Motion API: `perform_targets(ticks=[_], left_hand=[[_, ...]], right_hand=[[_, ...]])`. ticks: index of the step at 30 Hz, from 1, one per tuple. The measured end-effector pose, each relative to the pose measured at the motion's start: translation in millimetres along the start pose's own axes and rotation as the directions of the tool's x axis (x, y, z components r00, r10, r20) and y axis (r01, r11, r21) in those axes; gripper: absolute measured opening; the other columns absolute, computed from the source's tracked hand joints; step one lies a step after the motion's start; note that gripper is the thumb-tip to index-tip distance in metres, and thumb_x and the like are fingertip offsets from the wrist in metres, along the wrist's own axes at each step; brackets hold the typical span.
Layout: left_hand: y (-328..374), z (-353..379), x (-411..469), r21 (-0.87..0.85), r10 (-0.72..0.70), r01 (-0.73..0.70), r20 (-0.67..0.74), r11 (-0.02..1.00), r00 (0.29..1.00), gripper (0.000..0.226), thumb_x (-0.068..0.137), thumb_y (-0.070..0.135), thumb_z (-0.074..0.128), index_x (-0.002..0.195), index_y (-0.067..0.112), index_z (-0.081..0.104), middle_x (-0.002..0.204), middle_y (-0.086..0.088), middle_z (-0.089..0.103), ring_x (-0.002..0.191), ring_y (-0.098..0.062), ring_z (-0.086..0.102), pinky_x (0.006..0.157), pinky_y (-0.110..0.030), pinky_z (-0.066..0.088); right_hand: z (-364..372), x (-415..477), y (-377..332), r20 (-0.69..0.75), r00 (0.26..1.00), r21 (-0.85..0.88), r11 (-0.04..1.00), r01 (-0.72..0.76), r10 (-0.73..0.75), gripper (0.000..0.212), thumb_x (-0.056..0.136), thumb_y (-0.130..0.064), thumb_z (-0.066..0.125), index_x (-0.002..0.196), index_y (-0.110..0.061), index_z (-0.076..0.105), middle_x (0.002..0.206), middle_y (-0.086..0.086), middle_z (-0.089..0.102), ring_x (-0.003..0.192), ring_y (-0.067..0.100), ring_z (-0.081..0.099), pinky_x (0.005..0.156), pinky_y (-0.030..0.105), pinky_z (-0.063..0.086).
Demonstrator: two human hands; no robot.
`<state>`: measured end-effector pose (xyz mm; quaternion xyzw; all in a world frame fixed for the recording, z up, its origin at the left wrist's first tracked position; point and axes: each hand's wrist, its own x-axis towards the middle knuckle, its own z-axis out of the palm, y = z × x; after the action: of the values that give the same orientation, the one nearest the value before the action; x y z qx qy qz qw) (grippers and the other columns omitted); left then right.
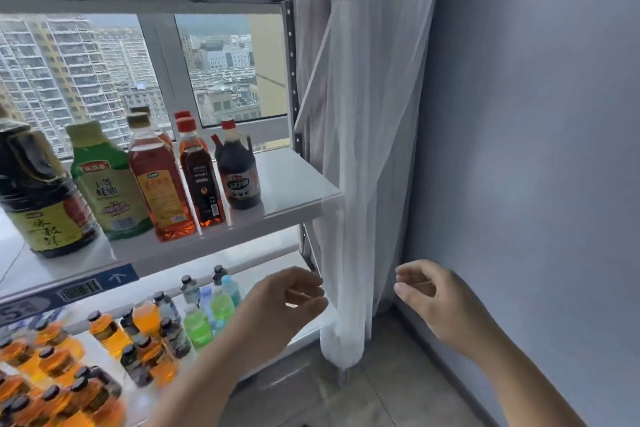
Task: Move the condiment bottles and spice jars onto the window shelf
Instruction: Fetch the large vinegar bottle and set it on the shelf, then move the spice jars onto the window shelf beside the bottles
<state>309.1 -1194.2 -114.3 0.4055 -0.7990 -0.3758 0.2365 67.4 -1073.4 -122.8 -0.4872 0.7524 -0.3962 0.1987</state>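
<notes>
Currently: left hand (pixel 291 298) and right hand (pixel 426 291) loosely curled, empty; window shelf (pixel 298 184) free beside small dark bottle (pixel 239 166), so seat the next bottle upright there.

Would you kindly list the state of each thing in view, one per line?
Left hand: empty, fingers loosely curled.
Right hand: empty, fingers loosely curled.
Condiment bottles: upright, capped, on the window shelf.
Window shelf: right end bare.
Drink bottles: upright, capped, on the lower shelf.
Curtain: hanging beside the rack.
</notes>
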Motion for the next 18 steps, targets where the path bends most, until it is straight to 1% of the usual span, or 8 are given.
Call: perform_targets(ticks=[2, 4, 6, 7, 9, 12, 16, 18], left_hand=[[8.0, 4.6, -10.5, 0.015, 0.028, -0.028, 0.028, 0.999, 0.999, 0.014, 0.088, 0.033, 0.078, 0.099, 0.038, 0.071, 0.094, 0.029, 0.073, 0.086, 0.007, 0.069, 0.087, -0.029, 0.059], [18.3, 5.8, -16.9, 0.035, 0.063, -0.065, 0.045, 0.997, 0.997, 0.014, 0.086, 0.035, 0.079, 0.097, 0.041, 0.071, 0.094, 0.032, 0.072, 0.085, 0.006, 0.07, 0.086, -0.03, 0.059], [30.0, 5.8, -22.2, 0.049, 0.107, -0.11, 0.068, 0.993, 0.992, 0.014, 0.086, 0.038, 0.078, 0.097, 0.041, 0.07, 0.092, 0.033, 0.072, 0.084, 0.006, 0.07, 0.086, -0.029, 0.058], [35.2, 6.2, -25.3, 0.048, 0.13, -0.134, 0.08, 0.99, 0.988, 0.014, 0.087, 0.038, 0.078, 0.097, 0.042, 0.07, 0.092, 0.034, 0.071, 0.084, 0.007, 0.07, 0.085, -0.028, 0.058], [44.2, 7.1, -34.5, 0.045, 0.172, -0.178, 0.116, 0.983, 0.978, 0.014, 0.088, 0.038, 0.077, 0.097, 0.044, 0.069, 0.092, 0.037, 0.07, 0.084, 0.009, 0.069, 0.085, -0.027, 0.057], [50.8, 9.9, -54.6, 0.012, 0.204, -0.21, 0.196, 0.978, 0.959, 0.014, 0.089, 0.035, 0.074, 0.096, 0.045, 0.068, 0.094, 0.036, 0.071, 0.086, 0.011, 0.068, 0.085, -0.026, 0.057], [45.4, 18.9, -84.9, -0.033, 0.224, -0.223, 0.263, 0.974, 0.938, 0.012, 0.09, 0.034, 0.073, 0.098, 0.041, 0.07, 0.095, 0.034, 0.072, 0.088, 0.013, 0.067, 0.077, -0.018, 0.051], [41.6, 30.1, -99.8, -0.069, 0.228, -0.217, 0.287, 0.974, 0.931, 0.012, 0.09, 0.03, 0.074, 0.098, 0.04, 0.072, 0.095, 0.031, 0.074, 0.087, 0.01, 0.068, 0.069, -0.013, 0.05]], right_hand=[[-4.4, -25.6, 5.8, -0.025, 0.999, -0.02, 1.0, -0.023, 0.023, 0.017, 0.095, -0.038, 0.068, 0.112, -0.038, 0.065, 0.108, -0.022, 0.07, 0.098, -0.015, 0.061, 0.08, 0.006, 0.046], [-9.6, -50.5, 6.9, -0.048, 0.998, -0.054, 0.997, -0.054, 0.051, 0.02, 0.095, -0.041, 0.068, 0.114, -0.039, 0.064, 0.11, -0.022, 0.068, 0.101, -0.008, 0.063, 0.088, 0.016, 0.05], [-15.6, -75.4, 4.9, -0.084, 0.993, -0.097, 0.991, -0.087, 0.079, 0.023, 0.095, -0.042, 0.067, 0.117, -0.039, 0.062, 0.11, -0.023, 0.067, 0.102, -0.004, 0.064, 0.091, 0.025, 0.055], [-18.6, -88.2, 2.8, -0.11, 0.99, -0.113, 0.989, -0.1, 0.087, 0.024, 0.095, -0.042, 0.067, 0.119, -0.039, 0.062, 0.11, -0.023, 0.066, 0.101, -0.003, 0.064, 0.091, 0.027, 0.056], [-22.9, -111.9, -1.5, -0.169, 0.98, -0.129, 0.983, -0.13, 0.107, 0.025, 0.095, -0.042, 0.066, 0.12, -0.039, 0.061, 0.111, -0.022, 0.065, 0.101, -0.002, 0.064, 0.091, 0.029, 0.057], [-23.0, -147.4, -7.6, -0.239, 0.957, -0.132, 0.971, -0.2, 0.164, 0.023, 0.094, -0.043, 0.066, 0.117, -0.04, 0.061, 0.11, -0.023, 0.064, 0.1, -0.003, 0.063, 0.092, 0.031, 0.056], [-13.2, -199.4, -4.8, -0.259, 0.938, -0.164, 0.947, -0.278, 0.23, 0.024, 0.092, -0.05, 0.065, 0.114, -0.044, 0.059, 0.11, -0.027, 0.062, 0.1, -0.007, 0.061, 0.091, 0.031, 0.055], [-10.8, -229.4, -0.4, -0.286, 0.921, -0.162, 0.934, -0.317, 0.263, 0.026, 0.091, -0.053, 0.064, 0.115, -0.044, 0.059, 0.11, -0.027, 0.061, 0.1, -0.008, 0.06, 0.09, 0.029, 0.055]])
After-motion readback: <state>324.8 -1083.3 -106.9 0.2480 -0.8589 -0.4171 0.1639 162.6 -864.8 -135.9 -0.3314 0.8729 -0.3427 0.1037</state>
